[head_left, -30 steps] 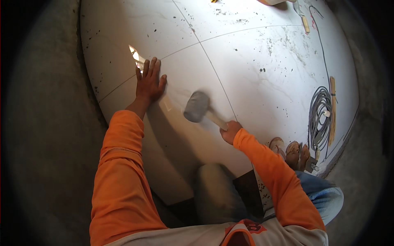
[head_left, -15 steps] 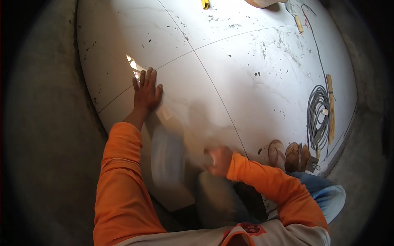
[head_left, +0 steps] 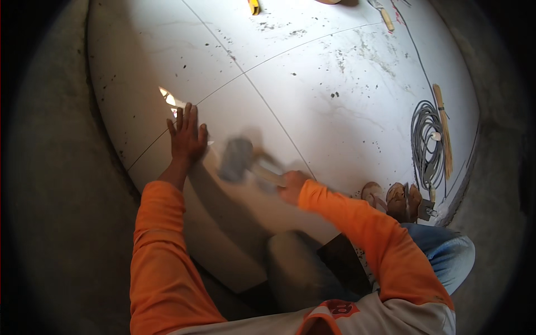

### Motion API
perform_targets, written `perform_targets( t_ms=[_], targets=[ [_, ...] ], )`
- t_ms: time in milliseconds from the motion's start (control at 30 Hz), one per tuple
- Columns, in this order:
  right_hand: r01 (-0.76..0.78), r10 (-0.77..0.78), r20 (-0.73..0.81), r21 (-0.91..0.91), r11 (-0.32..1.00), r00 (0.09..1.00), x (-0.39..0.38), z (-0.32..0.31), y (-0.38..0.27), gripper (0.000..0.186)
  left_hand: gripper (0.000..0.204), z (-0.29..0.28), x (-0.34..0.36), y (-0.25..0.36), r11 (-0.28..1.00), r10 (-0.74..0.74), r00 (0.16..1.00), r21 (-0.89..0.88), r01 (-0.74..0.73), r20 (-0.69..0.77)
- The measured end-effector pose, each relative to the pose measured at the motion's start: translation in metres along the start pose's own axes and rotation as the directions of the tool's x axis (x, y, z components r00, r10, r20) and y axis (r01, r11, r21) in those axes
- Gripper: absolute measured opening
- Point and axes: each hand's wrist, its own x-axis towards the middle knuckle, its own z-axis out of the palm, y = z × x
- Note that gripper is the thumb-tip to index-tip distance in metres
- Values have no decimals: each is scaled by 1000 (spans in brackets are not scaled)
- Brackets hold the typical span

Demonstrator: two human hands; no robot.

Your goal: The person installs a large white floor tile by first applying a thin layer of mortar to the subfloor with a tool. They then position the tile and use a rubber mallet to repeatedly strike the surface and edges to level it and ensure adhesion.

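My right hand point(head_left: 292, 187) grips the light handle of a mallet point(head_left: 237, 159), whose dark grey head is blurred by motion over the white floor tile point(head_left: 240, 223). The mallet's shadow falls on the tile close beside it; whether the head touches the tile I cannot tell. To the left, my left hand point(head_left: 187, 137) lies flat near the joint between two tiles, its fingers stretched out and pointing away from me. It holds nothing. A bright patch of reflected light shows just past its fingertips.
A coil of grey cable point(head_left: 427, 137) lies at the right, beside a bundle of thin straw-coloured sticks point(head_left: 443, 131). A trowel point(head_left: 383, 15) and a yellow tool point(head_left: 254, 6) rest at the far side. My sandalled foot point(head_left: 373, 194) is at the right. Dark crumbs dot the tiles.
My right hand has moved away from me, and the mallet head has swung forward from near my knee. The left hand stays flat on the floor; the whole view has shifted slightly.
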Motion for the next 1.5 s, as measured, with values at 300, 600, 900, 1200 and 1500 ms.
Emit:
perform_targets(
  t_ms=[300,600,900,1200,1500],
  targets=[
    [501,-419,303,-284,818,856,-6,5,18,32,63,1,-11,22,1000,6,1000,-24,-5,21],
    [647,-626,166,-171,743,762,-53,2,-30,31,63,-6,-16,0,999,-20,1000,45,19,17],
    [433,-441,-22,-154,888,897,-44,5,-60,27,63,-7,-26,-5,998,-50,998,36,49,40],
    [-44,8,-464,-68,997,886,63,-77,57,35,62,-1,-13,11,1000,3,1000,24,-4,17],
    [-436,133,-898,-71,897,419,108,-214,185,51,62,-3,-13,6,1000,-1,1000,29,1,16]
  ],
)
